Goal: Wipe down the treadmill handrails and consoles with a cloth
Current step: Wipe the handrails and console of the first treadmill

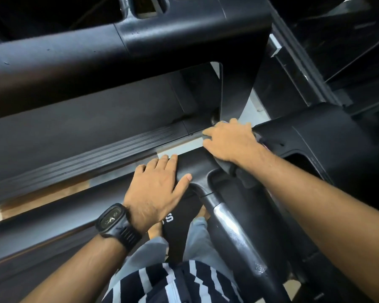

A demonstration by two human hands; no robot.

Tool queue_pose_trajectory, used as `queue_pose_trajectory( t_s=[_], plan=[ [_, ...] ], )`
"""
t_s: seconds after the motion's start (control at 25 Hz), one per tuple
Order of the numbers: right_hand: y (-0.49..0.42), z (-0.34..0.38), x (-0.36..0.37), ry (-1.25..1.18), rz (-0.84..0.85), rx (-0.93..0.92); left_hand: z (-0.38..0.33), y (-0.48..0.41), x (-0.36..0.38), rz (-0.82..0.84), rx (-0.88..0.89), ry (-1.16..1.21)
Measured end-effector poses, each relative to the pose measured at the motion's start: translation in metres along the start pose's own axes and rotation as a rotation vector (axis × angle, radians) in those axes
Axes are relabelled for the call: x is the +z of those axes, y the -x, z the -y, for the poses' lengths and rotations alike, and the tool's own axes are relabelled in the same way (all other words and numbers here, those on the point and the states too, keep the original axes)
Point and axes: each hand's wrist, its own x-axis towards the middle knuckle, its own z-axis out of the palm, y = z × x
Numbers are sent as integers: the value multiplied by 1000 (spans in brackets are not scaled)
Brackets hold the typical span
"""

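My right hand (230, 141) presses a dark grey cloth (243, 173) onto the black handrail joint (197, 165) beside the console housing (319, 136). Most of the cloth is hidden under the palm; a fold hangs below my wrist. My left hand (157, 186) rests flat with straight fingers on the left side of the same joint, thumb across its top. A black watch sits on that wrist. The front handlebar (234, 226), with a shiny metal grip sensor, runs from the joint down toward me.
A neighbouring treadmill's thick black handrail (74, 57) crosses the upper view. Its ribbed side rail (92, 160) runs diagonally at left. Below lie the dark belt deck (184, 215), my feet and grey trousers. More black machine frame (337, 40) stands at upper right.
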Motion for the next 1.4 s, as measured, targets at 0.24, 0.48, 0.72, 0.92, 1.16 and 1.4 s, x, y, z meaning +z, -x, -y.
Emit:
queue_pose_trajectory(
  t_s=[0.24,0.48,0.72,0.92,1.16,1.4],
  plan=[
    [6,14,3,-72,-10,-266,-7,-3,-1,-4,-11,27],
    [19,12,15,-8,-112,-375,-13,-2,1,4,-26,-11],
    [7,-18,5,80,-63,-63,-17,-4,2,1,-6,-2],
    [-6,-8,-3,-63,31,-225,-19,-10,2,1,11,15],
    [26,4,22,-5,-177,-338,-22,-11,1,2,16,20],
    [9,-35,10,69,-112,73,-27,-11,0,2,38,29]
  ],
)
